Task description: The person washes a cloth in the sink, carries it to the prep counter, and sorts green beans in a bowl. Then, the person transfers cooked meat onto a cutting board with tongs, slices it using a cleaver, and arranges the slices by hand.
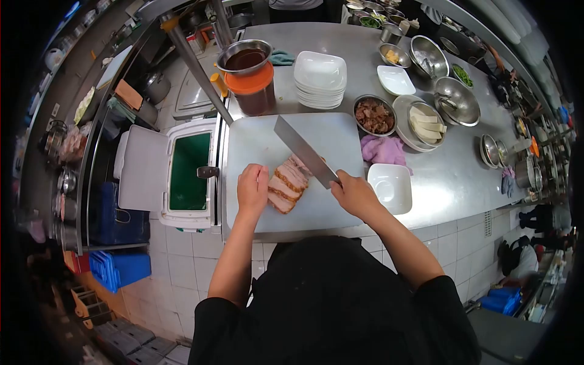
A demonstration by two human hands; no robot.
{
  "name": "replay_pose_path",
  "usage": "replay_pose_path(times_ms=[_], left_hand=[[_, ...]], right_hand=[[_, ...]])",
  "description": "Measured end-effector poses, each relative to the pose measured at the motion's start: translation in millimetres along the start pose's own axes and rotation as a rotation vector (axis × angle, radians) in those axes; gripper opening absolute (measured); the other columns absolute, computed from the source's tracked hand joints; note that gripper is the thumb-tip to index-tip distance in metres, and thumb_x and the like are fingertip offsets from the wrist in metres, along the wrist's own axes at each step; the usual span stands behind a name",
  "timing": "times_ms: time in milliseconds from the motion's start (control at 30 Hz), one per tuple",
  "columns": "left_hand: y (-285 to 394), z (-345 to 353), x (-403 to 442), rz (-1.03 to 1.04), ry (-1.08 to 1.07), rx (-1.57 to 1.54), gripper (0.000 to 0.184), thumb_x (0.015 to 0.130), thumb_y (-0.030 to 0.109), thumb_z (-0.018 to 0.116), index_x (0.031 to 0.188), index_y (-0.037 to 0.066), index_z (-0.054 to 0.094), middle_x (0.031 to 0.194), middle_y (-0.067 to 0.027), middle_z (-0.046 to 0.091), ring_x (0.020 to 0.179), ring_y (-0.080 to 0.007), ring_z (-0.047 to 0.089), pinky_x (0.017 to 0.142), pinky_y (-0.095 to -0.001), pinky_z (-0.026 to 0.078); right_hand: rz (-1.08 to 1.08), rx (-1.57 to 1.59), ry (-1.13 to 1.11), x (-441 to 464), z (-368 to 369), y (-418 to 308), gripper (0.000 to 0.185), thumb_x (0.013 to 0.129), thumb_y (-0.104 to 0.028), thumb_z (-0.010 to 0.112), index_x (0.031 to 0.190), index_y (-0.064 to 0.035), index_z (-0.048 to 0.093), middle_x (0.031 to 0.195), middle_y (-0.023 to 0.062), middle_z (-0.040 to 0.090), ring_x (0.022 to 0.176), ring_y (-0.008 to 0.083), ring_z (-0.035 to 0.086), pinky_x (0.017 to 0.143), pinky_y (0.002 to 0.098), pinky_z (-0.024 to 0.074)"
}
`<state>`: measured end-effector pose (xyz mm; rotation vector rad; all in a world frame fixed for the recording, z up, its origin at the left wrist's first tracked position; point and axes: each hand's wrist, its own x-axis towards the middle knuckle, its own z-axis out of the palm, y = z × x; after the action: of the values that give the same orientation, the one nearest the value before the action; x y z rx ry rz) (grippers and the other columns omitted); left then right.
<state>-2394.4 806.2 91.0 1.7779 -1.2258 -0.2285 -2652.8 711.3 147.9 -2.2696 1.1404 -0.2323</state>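
A block of roasted meat (286, 187), cut into slices with browned edges, lies on the white cutting board (249, 137). My right hand (353, 191) is closed round the handle of a cleaver (304, 149), whose wide blade slants up and left over the far end of the meat. At the meat's left side is my left hand (252, 188), its fingers curled together close to the slices; whether it holds anything is hidden. A square white bowl (390, 188) stands right of the board, next to a pink cloth (385, 151).
White dishes (320, 73) are stacked behind the board, beside an orange-rimmed container (252, 91) under a metal bowl of dark liquid. Right are bowls of meat pieces (374, 117) and pale slices (427, 126). An open bin (190, 173) stands left. A person (296, 12) is across the counter.
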Motion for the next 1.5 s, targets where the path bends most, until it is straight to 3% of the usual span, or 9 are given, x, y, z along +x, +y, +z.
replay_pose_path(times_ms=[233,567,733,933,1067,1167,1233,1333,1500], left_hand=[[13.0,-3.3,-2.5,-0.167,0.091,-0.087,0.054,0.098,0.038,0.063,0.065,0.000,0.046,0.054,-0.0136,0.039,0.053,-0.0207,0.029,0.049,-0.0374,0.031],[7.1,-14.2,10.4,-0.150,0.056,0.037,0.049,0.096,0.036,0.065,0.066,0.000,0.053,0.057,-0.0170,0.049,0.048,-0.0288,0.043,0.049,-0.0410,0.035],[32.8,13.6,36.8,0.150,-0.112,0.316,0.036,0.098,0.038,0.059,0.083,0.006,0.065,0.082,-0.0113,0.066,0.077,-0.0282,0.062,0.073,-0.0409,0.042],[61.3,87.8,69.6,0.027,-0.440,0.726,0.052,0.099,0.055,0.047,0.097,0.008,0.069,0.094,-0.0122,0.068,0.097,-0.0305,0.063,0.093,-0.0468,0.037],[81.2,109.7,68.5,0.021,-0.566,0.673,0.053,0.098,0.056,0.047,0.097,0.008,0.069,0.100,-0.0137,0.068,0.102,-0.0300,0.062,0.095,-0.0464,0.036],[91.1,125.1,56.9,0.192,-0.559,0.652,0.050,0.095,0.055,0.053,0.099,0.008,0.070,0.108,-0.0148,0.066,0.107,-0.0311,0.060,0.093,-0.0464,0.038],[99.0,128.6,50.2,0.312,-0.776,0.483,0.045,0.091,0.052,0.061,0.100,0.009,0.070,0.118,-0.0146,0.061,0.114,-0.0321,0.056,0.097,-0.0462,0.039],[89.4,138.1,29.6,0.525,-0.672,0.215,0.041,0.086,0.048,0.068,0.104,0.011,0.069,0.115,-0.0125,0.060,0.113,-0.0323,0.056,0.095,-0.0477,0.041],[100.8,92.4,14.6,0.332,-0.567,0.328,0.050,0.080,0.049,0.074,0.108,0.008,0.067,0.110,-0.0102,0.060,0.107,-0.0299,0.056,0.094,-0.0480,0.039]], right_hand=[[-0.008,-0.027,0.066,-26.6,-14.0,-14.5,0.028,0.100,-0.029,0.052,0.095,-0.0026,0.057,0.071,0.0226,0.066,0.072,0.0447,0.065,0.068,0.0559,0.0505],[0.141,-0.052,0.012,-22.6,-31.3,8.1,0.033,0.100,-0.032,0.052,0.101,0.0006,0.058,0.078,0.0253,0.068,0.078,0.0466,0.066,0.072,0.0555,0.0508],[0.253,0.053,0.049,-36.2,-29.8,40.8,0.035,0.095,-0.032,0.058,0.102,0.0023,0.055,0.081,0.0276,0.068,0.079,0.0489,0.065,0.073,0.0566,0.0505],[0.330,0.035,-0.129,-56.7,-31.6,47.0,0.037,0.091,-0.026,0.059,0.107,0.0062,0.049,0.083,0.0319,0.067,0.083,0.0505,0.065,0.077,0.0564,0.0504],[0.487,0.243,-0.014,-73.8,-32.6,65.9,0.031,0.090,-0.025,0.058,0.102,0.0035,0.053,0.083,0.0323,0.066,0.084,0.0511,0.064,0.077,0.0560,0.0496],[0.493,0.239,0.129,-84.6,-38.6,69.8,0.027,0.091,-0.025,0.059,0.099,0.0000,0.053,0.080,0.0303,0.066,0.081,0.0516,0.064,0.074,0.0564,0.0495],[0.469,0.231,0.176,-86.4,-48.1,65.2,0.026,0.091,-0.025,0.059,0.097,0.0000,0.053,0.078,0.0296,0.066,0.079,0.0518,0.064,0.074,0.0571,0.0491],[0.419,0.139,0.194,-84.3,-48.0,62.6,0.027,0.091,-0.026,0.060,0.097,-0.0006,0.054,0.078,0.0292,0.066,0.078,0.0510,0.064,0.073,0.0572,0.0493],[0.309,0.053,0.188,-75.7,-35.8,60.0,0.027,0.091,-0.027,0.060,0.096,-0.0013,0.055,0.075,0.0267,0.066,0.075,0.0480,0.065,0.070,0.0562,0.0499]])
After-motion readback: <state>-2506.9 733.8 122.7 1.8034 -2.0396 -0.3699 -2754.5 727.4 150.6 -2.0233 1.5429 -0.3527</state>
